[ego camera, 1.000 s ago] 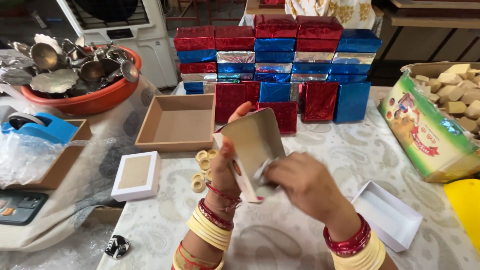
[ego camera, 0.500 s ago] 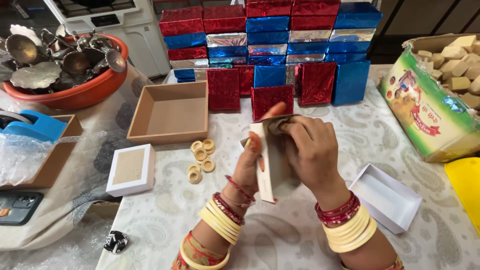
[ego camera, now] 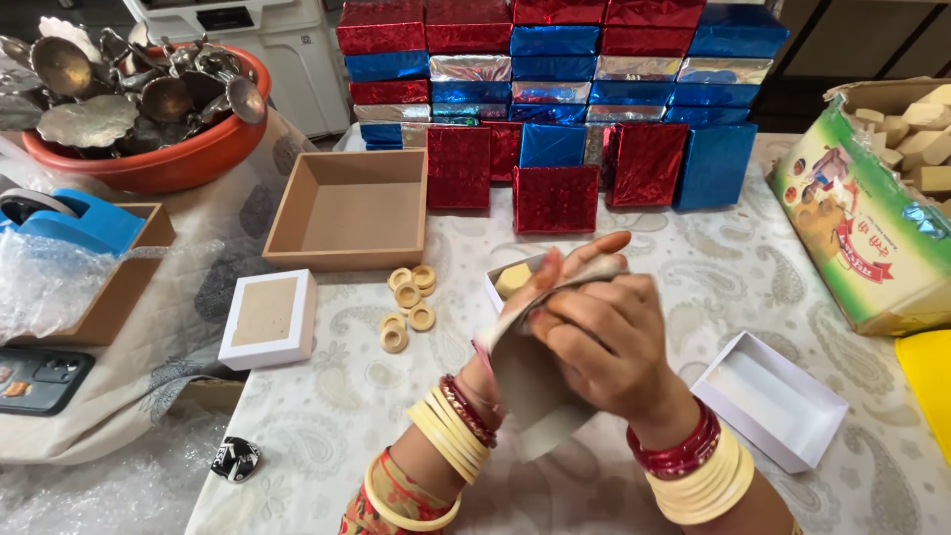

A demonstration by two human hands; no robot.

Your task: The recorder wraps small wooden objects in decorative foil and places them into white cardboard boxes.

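Both my hands are together at the table's middle. My left hand [ego camera: 555,272] grips a small white box [ego camera: 498,285] from below, its fingers stretched over the top. A cream block [ego camera: 513,278] shows inside the box's open corner. A dull grey sheet [ego camera: 530,396] curls around the box and hangs toward my wrist. My right hand [ego camera: 606,347] lies closed over the sheet and box from the right. Both wrists carry red and cream bangles. Most of the box is hidden by my fingers.
Several cream rings [ego camera: 408,302] lie left of my hands, by a closed white box [ego camera: 267,319] and an open brown box [ego camera: 352,208]. An open white tray [ego camera: 773,396] sits right. Foil boxes [ego camera: 555,89] are stacked behind. An orange bowl [ego camera: 188,159] and printed carton [ego camera: 862,238] flank them.
My hands came down toward the table with the box and sheet. The box, held on edge before, has turned so its open corner faces up, and the sheet now folds around it.
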